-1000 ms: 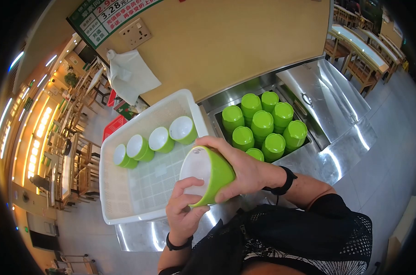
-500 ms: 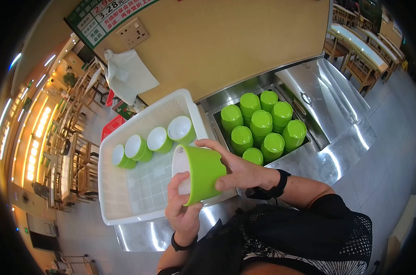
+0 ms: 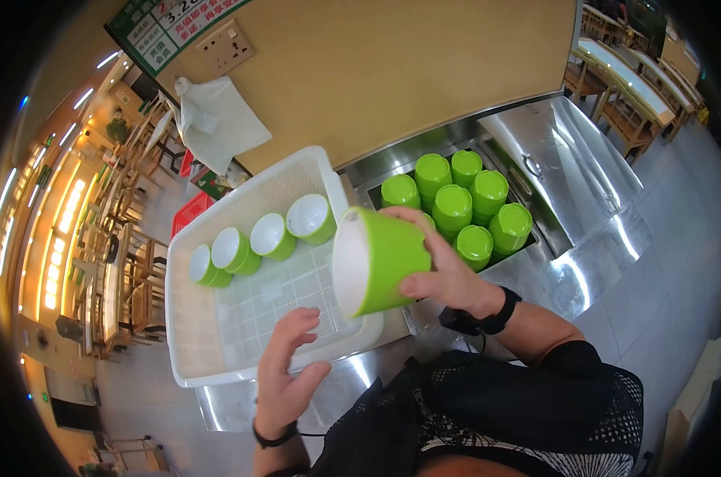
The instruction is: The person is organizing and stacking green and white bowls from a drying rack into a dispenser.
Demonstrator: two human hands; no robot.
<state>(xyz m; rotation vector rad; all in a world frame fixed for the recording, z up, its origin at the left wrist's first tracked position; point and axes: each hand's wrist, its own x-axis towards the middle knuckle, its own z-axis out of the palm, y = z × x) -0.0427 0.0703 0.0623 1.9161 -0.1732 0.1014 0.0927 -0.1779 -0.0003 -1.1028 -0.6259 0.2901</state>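
My right hand (image 3: 448, 270) is wrapped round the base of a green cup (image 3: 388, 258), whose white inside faces left. The cup is tilted on its side above the right edge of a white basket (image 3: 187, 362). Apart from the cup, my left hand (image 3: 289, 370) is empty, fingers spread, over the basket's front edge. Several green cups with white insides, one of them a green cup (image 3: 311, 219), lie in a row along the basket's back. Right of the held cup, several upside-down green cups (image 3: 453, 208) stand in a metal well.
A metal lid with a handle (image 3: 533, 164) lies right of the well on the steel counter (image 3: 579, 278). Behind are a tan panel (image 3: 408, 71), a wall socket (image 3: 225, 49) and a white cloth (image 3: 221, 119). A red basket (image 3: 190, 215) shows beyond the white one.
My left hand has let go of the cup and moved down and left, its fingers now apart. My right hand has carried the cup up and to the right.
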